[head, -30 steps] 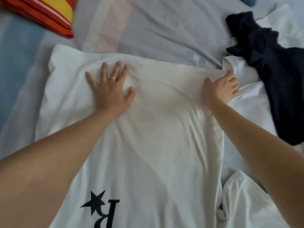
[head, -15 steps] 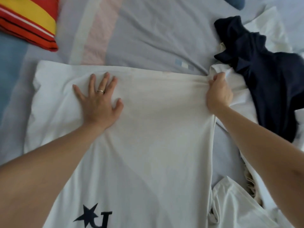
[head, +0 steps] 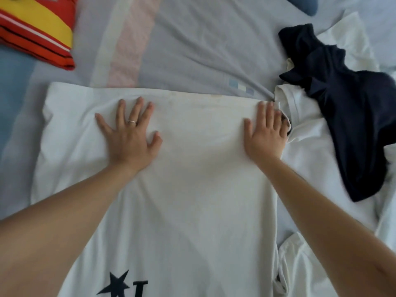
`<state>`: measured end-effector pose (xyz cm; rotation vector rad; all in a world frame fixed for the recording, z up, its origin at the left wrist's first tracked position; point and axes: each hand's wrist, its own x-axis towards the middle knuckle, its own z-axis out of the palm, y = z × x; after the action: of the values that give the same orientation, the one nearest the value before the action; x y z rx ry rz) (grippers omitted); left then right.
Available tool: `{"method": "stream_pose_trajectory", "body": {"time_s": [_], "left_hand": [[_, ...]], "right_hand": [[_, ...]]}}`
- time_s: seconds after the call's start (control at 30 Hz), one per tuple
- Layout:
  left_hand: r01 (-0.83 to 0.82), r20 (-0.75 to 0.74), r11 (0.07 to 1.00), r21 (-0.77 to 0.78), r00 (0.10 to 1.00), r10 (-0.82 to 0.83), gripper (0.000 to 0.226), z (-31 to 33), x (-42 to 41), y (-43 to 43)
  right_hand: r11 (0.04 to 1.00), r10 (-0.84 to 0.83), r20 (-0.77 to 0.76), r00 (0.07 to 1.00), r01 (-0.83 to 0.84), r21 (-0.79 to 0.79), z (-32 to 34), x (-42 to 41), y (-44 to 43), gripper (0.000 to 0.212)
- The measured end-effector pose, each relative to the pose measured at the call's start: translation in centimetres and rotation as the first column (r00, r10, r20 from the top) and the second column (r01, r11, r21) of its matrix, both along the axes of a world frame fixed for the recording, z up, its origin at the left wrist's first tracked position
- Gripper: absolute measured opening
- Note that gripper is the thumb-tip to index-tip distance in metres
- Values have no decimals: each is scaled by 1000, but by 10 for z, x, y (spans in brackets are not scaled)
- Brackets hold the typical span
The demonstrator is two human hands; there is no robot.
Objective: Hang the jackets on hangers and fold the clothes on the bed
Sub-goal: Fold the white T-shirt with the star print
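Observation:
A white T-shirt (head: 199,189) with a dark star and letter print near its lower edge lies spread flat on the bed. My left hand (head: 130,136) presses flat on its upper left part, fingers apart, a ring on one finger. My right hand (head: 265,133) lies flat on the shirt's upper right edge, fingers spread, beside a turned-up fold of white cloth. A crumpled dark navy garment (head: 351,110) lies to the right, on top of other white clothes (head: 308,163).
A folded red, yellow and orange striped garment (head: 36,31) sits at the top left. The bed sheet (head: 192,46) is pale grey-blue with pink and cream stripes. More white cloth (head: 300,273) is bunched at the lower right.
My right hand let go of the shirt's right edge, which it pinched half a second ago, and now lies flat and open on it. My left hand stayed pressed flat.

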<state>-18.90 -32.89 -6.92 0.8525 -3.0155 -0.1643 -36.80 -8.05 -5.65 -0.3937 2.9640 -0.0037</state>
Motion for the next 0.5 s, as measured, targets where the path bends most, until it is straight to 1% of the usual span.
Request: {"method": "stream_pose_trajectory", "body": {"time_s": [0.03, 0.07, 0.1, 0.13, 0.2, 0.23, 0.27, 0.3, 0.33, 0.37, 0.4, 0.43, 0.47, 0.5], "left_hand": [[5, 2, 1000, 12, 1000, -5, 72, 0, 1, 0], [15, -4, 1000, 14, 1000, -15, 71, -1, 1, 2], [15, -15, 1000, 6, 1000, -15, 71, 0, 3, 1], [22, -18, 1000, 20, 1000, -21, 69, -1, 0, 3], [31, -26, 998, 63, 999, -29, 61, 2, -1, 3], [26, -51, 994, 102, 998, -20, 56, 5, 2, -2], [22, -144, 986, 167, 990, 3, 53, 8, 2, -1], [14, -260, 962, 274, 964, 60, 51, 16, 6, -7], [5, -371, 923, 385, 917, 149, 50, 22, 20, -22], [10, -475, 897, 442, 851, 225, 47, 29, 30, -31], [-6, -541, 895, 447, 794, 276, 44, 31, 42, -48], [-66, -567, 918, 391, 769, 296, 42, 37, 52, -70], [-150, -580, 913, 380, 731, 361, 41, 37, 58, -93], [-226, -548, 857, 463, 688, 477, 41, 39, 60, -119]], "right_hand": [[998, -59, 5, 998, 59, 1, 5, 7, -16, 68], [997, -73, -12, 997, 73, -17, 10, 18, -34, 67], [996, -37, -23, 999, 35, -77, 12, 34, -61, 65], [984, 29, -6, 1000, -30, -175, 13, 52, -85, 63], [923, 184, 90, 979, -141, -357, 10, 95, -132, 58], [903, 222, 122, 967, -157, -400, 6, 115, -153, 57], [912, 207, 122, 971, -146, -383, 0, 123, -158, 56], [925, 173, 92, 981, -129, -358, -5, 125, -163, 56], [929, 156, 53, 986, -128, -349, -13, 128, -170, 57], [936, 134, 7, 991, -124, -330, -16, 125, -164, 58], [939, 126, -33, 992, -130, -317, -18, 123, -162, 59], [939, 130, -51, 990, -139, -313, -22, 124, -167, 60], [940, 135, -53, 989, -145, -309, -23, 125, -169, 60], [945, 134, -44, 990, -141, -297, -22, 126, -174, 61]]}}
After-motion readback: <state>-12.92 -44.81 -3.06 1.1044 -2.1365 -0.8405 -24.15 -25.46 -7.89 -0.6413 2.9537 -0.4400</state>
